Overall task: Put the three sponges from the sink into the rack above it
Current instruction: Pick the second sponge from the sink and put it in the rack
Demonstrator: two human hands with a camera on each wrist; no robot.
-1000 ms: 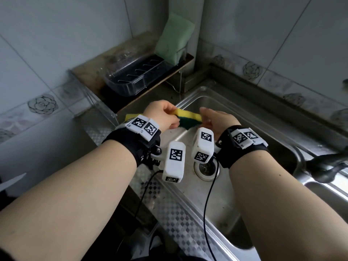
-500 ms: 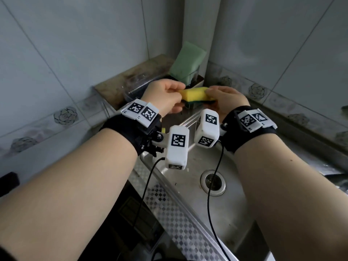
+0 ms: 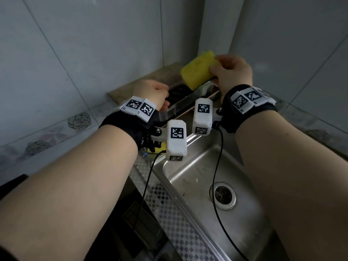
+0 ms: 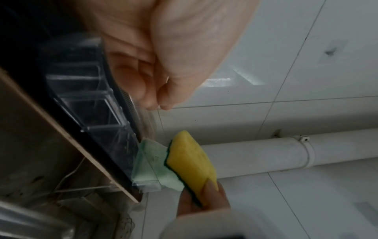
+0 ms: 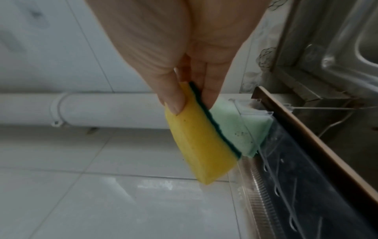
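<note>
My right hand (image 3: pixel 214 66) pinches a yellow sponge with a dark green scouring side (image 3: pixel 197 71) by one end, thumb on the yellow face (image 5: pixel 192 103). It hangs tilted over the right end of the clear plastic rack (image 3: pixel 180 104). A pale green sponge (image 5: pixel 235 122) stands in that end of the rack, right behind the yellow one. My left hand (image 3: pixel 164 97) is curled at the rack's left end, fingertips (image 4: pixel 151 103) pinching its rim. A corner of another yellow sponge (image 3: pixel 163 147) shows by the sink's edge under my left wrist.
The rack sits on a worn wooden shelf (image 3: pixel 122 93) in the tiled corner above the steel sink (image 3: pixel 197 172), whose drain (image 3: pixel 223 197) lies below my right forearm. A white pipe (image 4: pixel 266 153) runs along the wall behind the rack.
Both hands rose from the sink with the yellow sponge. My left hand let go of it and moved to the rack's left end; my right hand carried it up over the rack.
</note>
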